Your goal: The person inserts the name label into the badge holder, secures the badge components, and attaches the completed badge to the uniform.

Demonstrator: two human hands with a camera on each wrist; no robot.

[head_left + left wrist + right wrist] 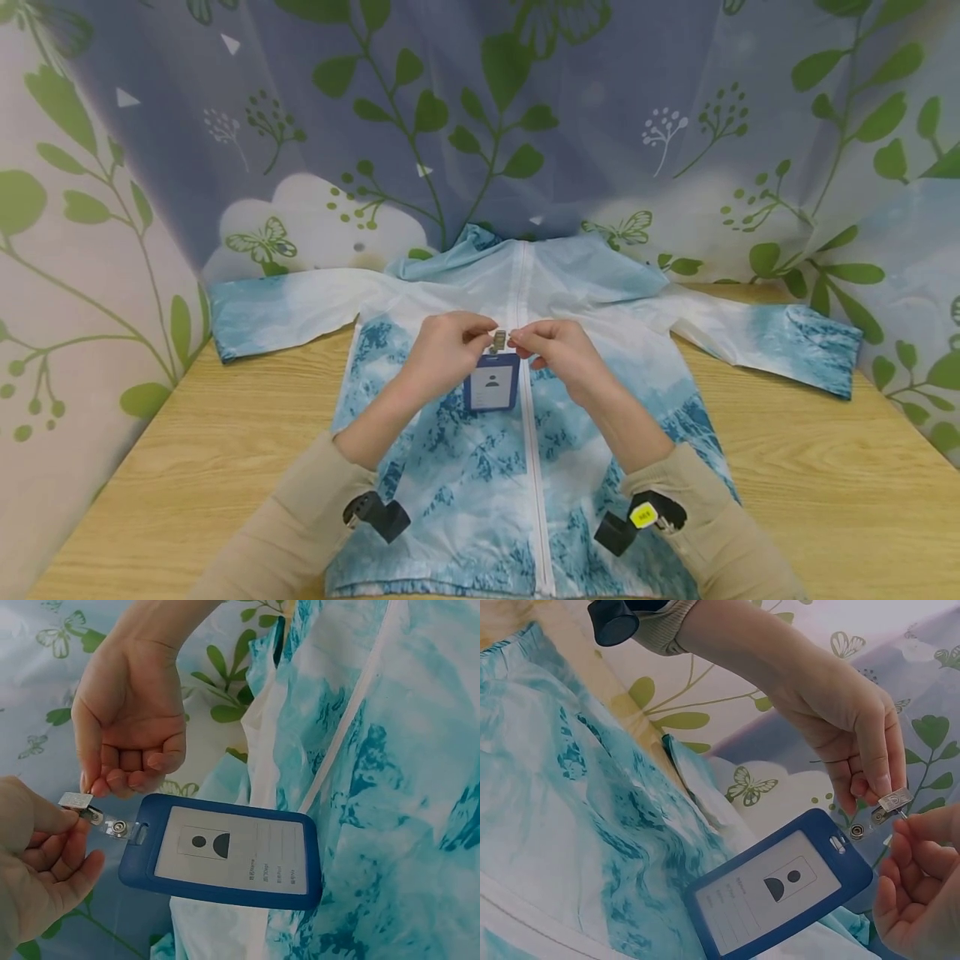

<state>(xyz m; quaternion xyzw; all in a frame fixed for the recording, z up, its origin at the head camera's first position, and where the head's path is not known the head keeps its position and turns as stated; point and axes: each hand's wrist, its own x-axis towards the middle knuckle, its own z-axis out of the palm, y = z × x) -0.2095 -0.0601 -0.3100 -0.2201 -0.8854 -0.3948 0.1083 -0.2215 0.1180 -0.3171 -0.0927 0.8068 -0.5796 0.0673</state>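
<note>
A blue-framed ID badge holder [491, 383] with a white card hangs over the front of a blue-and-white zip jacket [480, 492]. Its metal clip [76, 801] joins the holder through a clear snap strap [118, 827]. Thumb and fingers of my left hand [446, 350] pinch the clip from the left. From the other side my right hand [562, 354] pinches the clip's edge with thumb and forefinger, its other fingers curled in the left wrist view. The card's printed figure faces up toward the head camera.
The jacket lies spread on a wooden table [817, 467], sleeves out to both sides and hood toward the back. A leaf-patterned curtain [480, 108] hangs behind and at both sides. A black wrist camera [382, 515] sits on the left sleeve cuff, another on the right.
</note>
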